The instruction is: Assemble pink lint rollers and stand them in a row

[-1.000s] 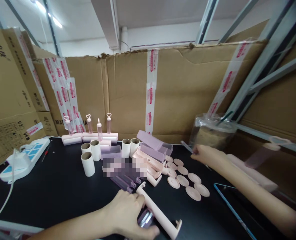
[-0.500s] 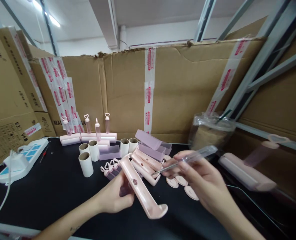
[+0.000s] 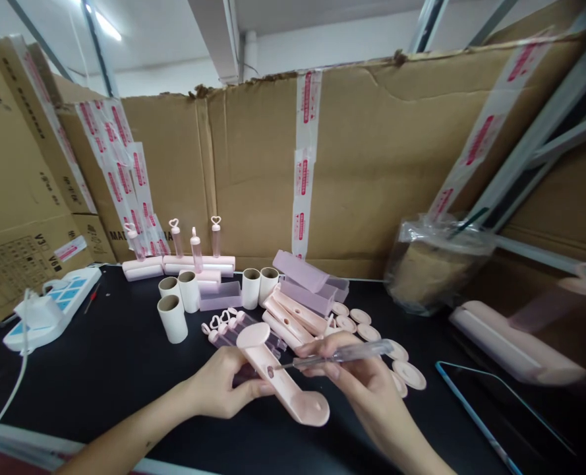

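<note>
My left hand (image 3: pixel 231 386) is closed around the middle of a pink plastic holder (image 3: pixel 293 389), a trough with rounded end plates and a hole near its centre. What the hidden fingers grip beneath it cannot be made out fully. My right hand (image 3: pixel 359 369) grips a screwdriver (image 3: pixel 345 354) with a clear handle, and its thin shaft points left with the tip at the holder's hole. Just behind the hands lie more pink holders (image 3: pixel 297 315) and several purple tubes with heart-shaped loops (image 3: pixel 228 324).
White paper rolls (image 3: pixel 173 319) stand at left centre, beside purple boxes (image 3: pixel 302 272). Pink discs (image 3: pixel 409 375) and a phone (image 3: pixel 490 415) lie to the right. A power strip (image 3: pixel 58 310) is at far left. Cardboard (image 3: pixel 253 171) walls the back; a bagged cup (image 3: pixel 428 267) stands at back right.
The screwdriver has moved left and down, its tip coming to the holder's hole. The holder has turned slightly in my left hand. The view has shifted, bringing the phone into sight.
</note>
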Demonstrator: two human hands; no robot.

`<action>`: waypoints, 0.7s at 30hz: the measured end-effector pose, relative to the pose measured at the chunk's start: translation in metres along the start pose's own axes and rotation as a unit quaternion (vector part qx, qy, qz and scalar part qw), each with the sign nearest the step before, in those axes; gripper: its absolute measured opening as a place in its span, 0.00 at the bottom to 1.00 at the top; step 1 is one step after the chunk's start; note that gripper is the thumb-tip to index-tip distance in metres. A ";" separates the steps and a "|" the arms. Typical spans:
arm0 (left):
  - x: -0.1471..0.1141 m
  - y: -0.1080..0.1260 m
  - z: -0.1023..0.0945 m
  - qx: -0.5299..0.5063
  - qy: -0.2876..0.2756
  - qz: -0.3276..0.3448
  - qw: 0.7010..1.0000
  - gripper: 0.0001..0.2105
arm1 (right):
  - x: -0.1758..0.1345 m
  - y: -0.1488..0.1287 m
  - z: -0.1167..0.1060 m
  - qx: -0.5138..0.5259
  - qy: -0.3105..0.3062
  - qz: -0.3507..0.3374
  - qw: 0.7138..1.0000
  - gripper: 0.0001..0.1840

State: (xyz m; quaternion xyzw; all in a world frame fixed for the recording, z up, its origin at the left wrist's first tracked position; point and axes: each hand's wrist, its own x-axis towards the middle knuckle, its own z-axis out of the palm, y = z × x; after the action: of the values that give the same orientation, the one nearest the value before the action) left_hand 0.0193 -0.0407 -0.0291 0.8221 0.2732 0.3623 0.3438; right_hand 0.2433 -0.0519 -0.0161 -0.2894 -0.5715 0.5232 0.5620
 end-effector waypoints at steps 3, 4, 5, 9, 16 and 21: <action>-0.005 -0.003 0.004 0.004 -0.006 0.000 1.000 0.15 | 0.000 0.001 0.001 0.017 0.007 0.034 0.999 0.05; -0.006 -0.004 0.005 0.000 -0.008 0.000 1.000 0.15 | -0.001 0.001 0.001 0.021 0.006 0.043 0.999 0.05; -0.007 -0.004 0.006 -0.006 -0.007 -0.001 1.000 0.15 | -0.001 0.002 0.001 0.025 0.004 0.049 0.999 0.06; -0.008 -0.003 0.006 -0.031 -0.017 -0.018 0.999 0.17 | -0.002 0.000 0.002 0.036 0.002 0.059 0.998 0.06; -0.006 0.000 0.004 -0.043 -0.028 -0.034 0.998 0.18 | -0.002 -0.005 0.006 0.052 0.017 0.102 0.993 0.09; -0.007 -0.003 0.005 -0.087 -0.030 -0.064 0.994 0.18 | -0.002 0.000 0.006 0.101 0.026 0.140 0.985 0.09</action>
State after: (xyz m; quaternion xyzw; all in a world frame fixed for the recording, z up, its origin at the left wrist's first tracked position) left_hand 0.0188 -0.0458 -0.0370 0.7805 0.2821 0.3372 0.4444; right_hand 0.2387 -0.0555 -0.0155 -0.3212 -0.4549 0.6442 0.5243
